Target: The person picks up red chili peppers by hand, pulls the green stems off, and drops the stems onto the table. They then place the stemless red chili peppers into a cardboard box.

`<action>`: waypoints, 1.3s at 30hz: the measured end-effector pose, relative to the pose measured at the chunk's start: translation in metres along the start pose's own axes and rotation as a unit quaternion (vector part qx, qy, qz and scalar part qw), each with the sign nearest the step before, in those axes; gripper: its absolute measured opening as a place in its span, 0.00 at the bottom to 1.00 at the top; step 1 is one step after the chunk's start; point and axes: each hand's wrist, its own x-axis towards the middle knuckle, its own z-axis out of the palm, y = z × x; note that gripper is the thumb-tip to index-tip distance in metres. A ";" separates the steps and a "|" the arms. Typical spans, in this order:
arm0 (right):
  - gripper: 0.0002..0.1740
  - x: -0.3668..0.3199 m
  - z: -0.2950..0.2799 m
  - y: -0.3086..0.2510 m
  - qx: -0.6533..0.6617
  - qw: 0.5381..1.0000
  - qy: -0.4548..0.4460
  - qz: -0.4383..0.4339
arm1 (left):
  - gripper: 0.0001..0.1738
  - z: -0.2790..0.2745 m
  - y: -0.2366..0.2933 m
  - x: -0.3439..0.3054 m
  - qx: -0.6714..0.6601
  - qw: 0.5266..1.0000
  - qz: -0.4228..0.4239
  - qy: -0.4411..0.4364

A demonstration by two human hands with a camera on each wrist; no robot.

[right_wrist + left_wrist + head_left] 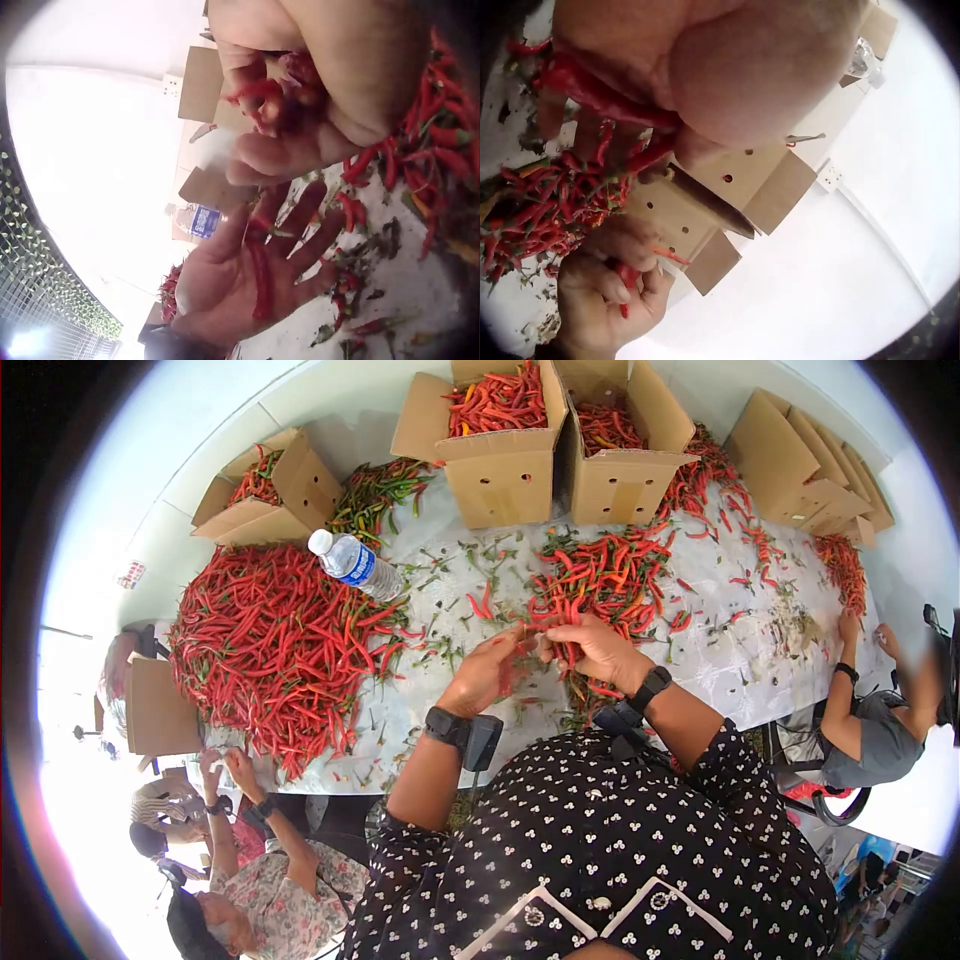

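Chillies [277, 94] fill the curled right hand [600, 650], one lies across the flat left hand [488, 672], bottle [355, 563] and boxes [500, 470] standing beyond.

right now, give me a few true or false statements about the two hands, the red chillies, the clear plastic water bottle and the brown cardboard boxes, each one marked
1. The left hand is held palm open with a long red chilli lying across it. True.
2. The right hand is empty. False: its fingers curl round a bunch of red chillies.
3. The clear plastic water bottle stands upright inside a box. False: it lies on its side on the white-covered table, at the edge of the large heap of red chillies.
4. The open brown cardboard box at the far side holds red and orange chillies. True.
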 end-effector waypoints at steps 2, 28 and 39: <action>0.08 0.011 0.000 0.010 -0.103 0.994 0.019 -0.026 | 0.22 -0.014 -0.008 0.008 0.100 0.995 0.005 0.030; 0.05 0.005 0.011 -0.003 -0.087 0.996 0.019 -0.013 | 0.08 0.003 0.001 -0.003 0.274 0.958 0.041 0.067; 0.05 0.005 -0.031 0.001 0.125 0.992 -0.023 0.022 | 0.09 -0.026 0.018 0.001 0.707 0.591 0.285 0.265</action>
